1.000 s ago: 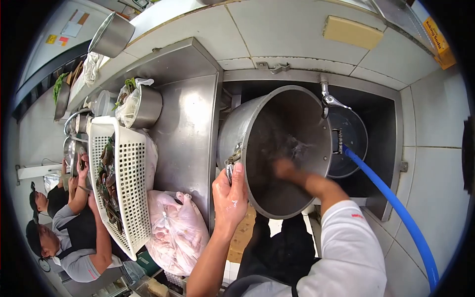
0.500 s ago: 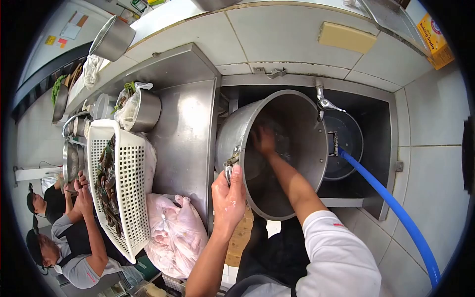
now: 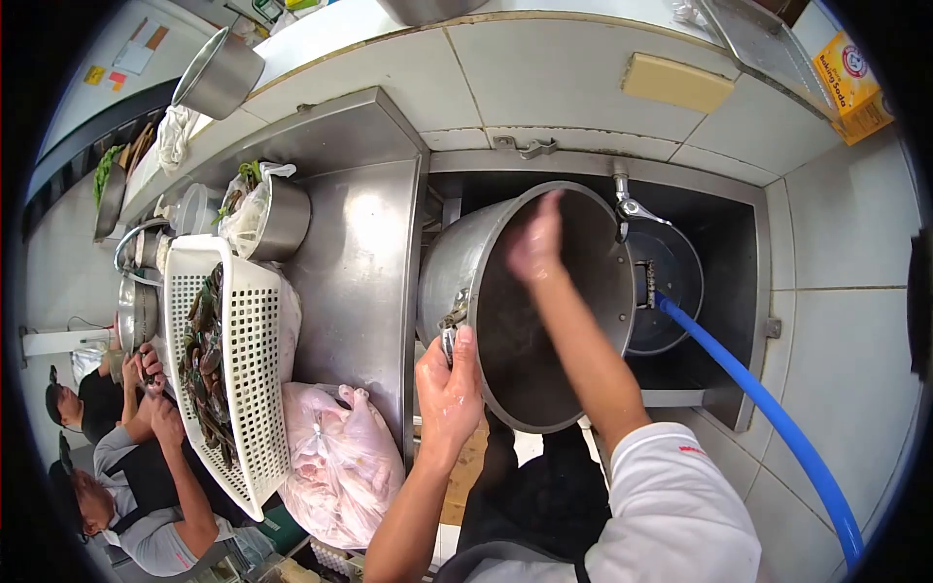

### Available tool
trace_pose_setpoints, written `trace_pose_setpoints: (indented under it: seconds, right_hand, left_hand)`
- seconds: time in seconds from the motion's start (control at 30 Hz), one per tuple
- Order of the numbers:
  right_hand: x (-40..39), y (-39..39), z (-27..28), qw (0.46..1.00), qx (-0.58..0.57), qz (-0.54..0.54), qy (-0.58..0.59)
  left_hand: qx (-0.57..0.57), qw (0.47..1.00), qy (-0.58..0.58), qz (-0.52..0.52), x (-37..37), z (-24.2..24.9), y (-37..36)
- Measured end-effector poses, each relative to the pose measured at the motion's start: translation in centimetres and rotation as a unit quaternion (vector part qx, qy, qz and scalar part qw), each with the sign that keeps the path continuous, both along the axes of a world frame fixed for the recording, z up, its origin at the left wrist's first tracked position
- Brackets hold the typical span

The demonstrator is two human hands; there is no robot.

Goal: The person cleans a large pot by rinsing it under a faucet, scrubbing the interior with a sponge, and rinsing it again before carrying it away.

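Note:
A large metal stockpot (image 3: pixel 449 262) is tilted over the sink edge with its mouth turned toward me. My left hand (image 3: pixel 449 394) is closed around the riveted side handle (image 3: pixel 453 319) and looks wet. Inside the pot, my right hand (image 3: pixel 536 243) is near the upper inner wall, blurred by motion, its fingers stretched toward the rim. Nothing shows in that hand. Behind the pot, a round metal vessel (image 3: pixel 682 291) sits in the sink, with a blue hose (image 3: pixel 748 374) leading to it.
The sink (image 3: pixel 760 253) has a faucet (image 3: pixel 632 206). Left on the steel counter (image 3: pixel 355 233) are a white perforated basket (image 3: pixel 258 360) of dark shellfish, a plastic bag of poultry (image 3: pixel 340 457) and a metal pot (image 3: pixel 287 219). Two people (image 3: pixel 146 486) work at far left.
My right hand has swept upward inside the pot, from the lower inner wall toward the upper rim. My left hand keeps its hold on the handle.

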State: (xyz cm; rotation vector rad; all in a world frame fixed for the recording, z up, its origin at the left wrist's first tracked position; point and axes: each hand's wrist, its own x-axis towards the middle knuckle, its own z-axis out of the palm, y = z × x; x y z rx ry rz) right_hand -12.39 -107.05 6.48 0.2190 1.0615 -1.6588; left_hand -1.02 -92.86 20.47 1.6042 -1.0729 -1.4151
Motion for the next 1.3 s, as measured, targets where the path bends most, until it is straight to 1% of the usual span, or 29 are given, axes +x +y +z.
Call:
trace_pose_setpoints:
  seconds: [0.07,0.1,0.13,0.17,0.2,0.27,0.33,0.4,0.43,0.5,0.57,0.63,0.7,0.73,0.8,0.83,0.87,0.9,0.93,0.97,1.1,1.13,1.17,1.2,1.23,1.3]
  right_hand:
    - [-4.5,-0.5,-5.8,0.998,0.055,0.017,0.004]
    - [-4.5,0.8,-12.2,0.948,0.035,0.091,0.304]
    - [-4.5,2.4,-18.1,0.802,0.008,0.157,0.576]
    - [-4.9,4.9,-21.0,0.661,0.007,0.26,0.704]
    - [-4.9,7.7,-22.7,0.491,0.003,0.352,0.797]
    - [-3.7,11.9,-23.8,0.287,-0.052,0.424,0.857]
    - [-0.7,14.9,-23.1,0.291,-0.021,0.618,0.73]
    - [2.8,16.9,-25.3,0.365,-0.134,0.647,0.656]
    - [3.7,15.6,-23.6,0.364,-0.136,0.647,0.656]
    - [3.8,12.4,-20.0,0.219,-0.217,0.717,0.625]
    - [-0.2,9.1,-18.5,0.236,-0.195,0.651,0.694]
    - [-6.0,6.1,-21.2,0.306,-0.133,0.585,0.739]
    - [-9.4,5.7,-20.2,0.138,-0.245,0.529,0.801]
    - [-10.1,7.4,-19.0,0.134,-0.24,0.533,0.8]
    - [-9.4,14.7,-16.2,0.23,-0.171,0.487,0.825]
    - [-7.8,17.3,-16.7,0.215,-0.143,0.618,0.743]
    - [-4.4,19.2,-14.0,0.243,-0.068,0.708,0.66]
    - [0.1,19.9,-12.9,0.332,-0.113,0.786,0.51]
    - [2.5,19.9,-12.8,0.408,-0.155,0.832,0.341]
    - [2.1,19.9,-13.0,0.408,-0.152,0.833,0.342]
    - [2.2,18.8,-16.3,0.37,-0.302,0.757,0.446]
    - [-2.2,15.7,-12.9,0.154,-0.227,0.809,0.52]
    - [-6.5,16.0,-12.5,0.234,-0.124,0.766,0.587]
    - [-9.0,14.6,-13.4,0.091,-0.117,0.739,0.657]
    - [-11.0,13.3,-13.6,0.014,-0.114,0.684,0.721]
    - [-14.0,9.8,-12.8,-0.019,-0.126,0.449,0.885]
  left_hand:
    - [-0.004,1.0,0.002,0.0,-0.1,0.0,-0.2]
    - [-0.003,1.0,0.001,-0.001,-0.1,0.0,-0.2]
    - [-0.005,1.0,0.002,-0.001,-0.2,0.0,-0.3]
    - [-0.003,1.0,0.004,-0.001,-0.3,0.2,-0.3]
    - [-0.001,1.0,0.004,0.0,-0.2,0.4,-0.2]
    - [0.008,1.0,-0.006,0.003,0.0,0.7,-0.6]
    - [0.029,1.0,-0.009,0.005,0.1,0.6,0.0]
    - [0.009,1.0,-0.006,0.001,0.1,0.4,-0.3]
    - [0.008,1.0,-0.007,0.003,0.1,0.4,-0.4]
    - [0.015,1.0,-0.006,0.007,0.1,0.5,-0.2]
    - [0.019,1.0,-0.004,0.005,0.0,0.6,-0.1]
    - [0.027,1.0,0.003,0.01,-0.1,0.8,-0.2]
    - [0.027,1.0,0.006,0.009,0.1,0.6,-0.1]
    - [0.023,1.0,0.011,0.009,0.0,0.5,-0.2]
    - [0.021,1.0,0.014,0.009,0.0,0.5,0.0]
    - [0.015,1.0,0.006,0.007,0.1,0.5,-0.1]
    - [0.009,1.0,-0.002,0.004,0.1,0.4,-0.2]
    - [0.009,1.0,0.003,0.003,0.1,0.2,-0.1]
    - [-0.006,1.0,0.005,0.001,0.1,-0.2,-0.2]
    - [-0.018,1.0,0.005,-0.001,0.0,-0.3,-0.1]
    - [0.002,1.0,0.008,0.004,-0.1,0.1,-0.1]
    - [0.001,1.0,0.006,0.003,0.0,0.3,-0.3]
    - [0.003,1.0,-0.001,0.003,0.1,0.4,-0.3]
    - [0.006,1.0,-0.007,0.002,0.0,0.4,-0.2]
    - [0.005,1.0,-0.02,-0.001,0.1,0.2,-0.2]
    - [0.003,1.0,-0.015,-0.008,0.1,0.3,-0.4]
